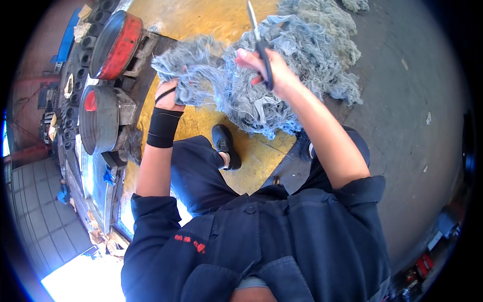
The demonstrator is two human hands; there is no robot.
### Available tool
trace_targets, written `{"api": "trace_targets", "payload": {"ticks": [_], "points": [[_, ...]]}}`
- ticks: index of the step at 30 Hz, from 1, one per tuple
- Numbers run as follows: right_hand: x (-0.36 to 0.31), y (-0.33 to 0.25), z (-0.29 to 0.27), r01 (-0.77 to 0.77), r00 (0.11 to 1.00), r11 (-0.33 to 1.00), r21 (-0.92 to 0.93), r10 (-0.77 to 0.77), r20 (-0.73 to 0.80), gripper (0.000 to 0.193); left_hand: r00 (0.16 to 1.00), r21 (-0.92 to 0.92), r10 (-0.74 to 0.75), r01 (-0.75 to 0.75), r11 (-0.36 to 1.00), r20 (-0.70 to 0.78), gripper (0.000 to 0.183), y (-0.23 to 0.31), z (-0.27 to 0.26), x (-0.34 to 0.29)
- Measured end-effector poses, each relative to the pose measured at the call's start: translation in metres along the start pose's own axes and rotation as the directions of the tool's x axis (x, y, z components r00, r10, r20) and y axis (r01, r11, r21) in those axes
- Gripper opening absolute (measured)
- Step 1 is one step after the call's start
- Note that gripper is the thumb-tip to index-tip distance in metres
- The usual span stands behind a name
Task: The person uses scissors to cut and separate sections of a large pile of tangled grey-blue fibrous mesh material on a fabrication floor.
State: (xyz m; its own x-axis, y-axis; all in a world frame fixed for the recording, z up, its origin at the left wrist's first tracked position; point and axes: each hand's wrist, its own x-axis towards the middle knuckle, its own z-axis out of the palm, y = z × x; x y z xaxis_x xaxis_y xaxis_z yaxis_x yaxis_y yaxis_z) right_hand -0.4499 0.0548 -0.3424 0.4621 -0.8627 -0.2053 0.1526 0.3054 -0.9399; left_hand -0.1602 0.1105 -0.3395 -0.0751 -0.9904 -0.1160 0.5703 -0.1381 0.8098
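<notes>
A large heap of grey-blue tangled fibre waste (307, 60) lies on the floor in front of me, with scraps of cloth mixed in. My left hand (168, 95), with a black band at the wrist, is closed on a clump of this fibre (193, 60) at the heap's left side. Loose strands still link the clump to the heap. Over the heap, my right hand (276, 70) grips a pair of scissors (264, 60) by its black handle. The metal blade points up and away from me. Whether the blades are apart cannot be made out.
To the left stand two round metal pieces, a red-and-black one (123, 48) and a grey one (99, 121), beside wooden blocks (143, 53). Several dark hollow cylinders (80, 73) line up beyond them. Yellow flooring (256, 151) meets grey floor (417, 95) under my feet.
</notes>
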Motion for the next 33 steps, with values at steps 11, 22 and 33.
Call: {"api": "trace_targets", "payload": {"ticks": [11,22,33], "points": [[0.009,0.041,0.025,-0.067,0.960,0.936,-0.345,0.155,0.233,0.053,0.957,0.019,0.156,-0.156,0.988,-0.245,0.030,0.105,-0.058,-0.033],[0.018,0.020,0.002,-0.054,0.966,0.992,-0.114,0.023,-0.259,0.036,0.724,0.066,0.207,-0.218,0.974,-0.658,0.031,0.162,-0.231,-0.160],[0.018,-0.019,-0.068,0.103,0.831,0.985,-0.140,-0.162,-0.532,0.026,0.069,0.314,0.306,0.231,0.921,-0.949,0.027,0.228,-0.380,-0.411]]}}
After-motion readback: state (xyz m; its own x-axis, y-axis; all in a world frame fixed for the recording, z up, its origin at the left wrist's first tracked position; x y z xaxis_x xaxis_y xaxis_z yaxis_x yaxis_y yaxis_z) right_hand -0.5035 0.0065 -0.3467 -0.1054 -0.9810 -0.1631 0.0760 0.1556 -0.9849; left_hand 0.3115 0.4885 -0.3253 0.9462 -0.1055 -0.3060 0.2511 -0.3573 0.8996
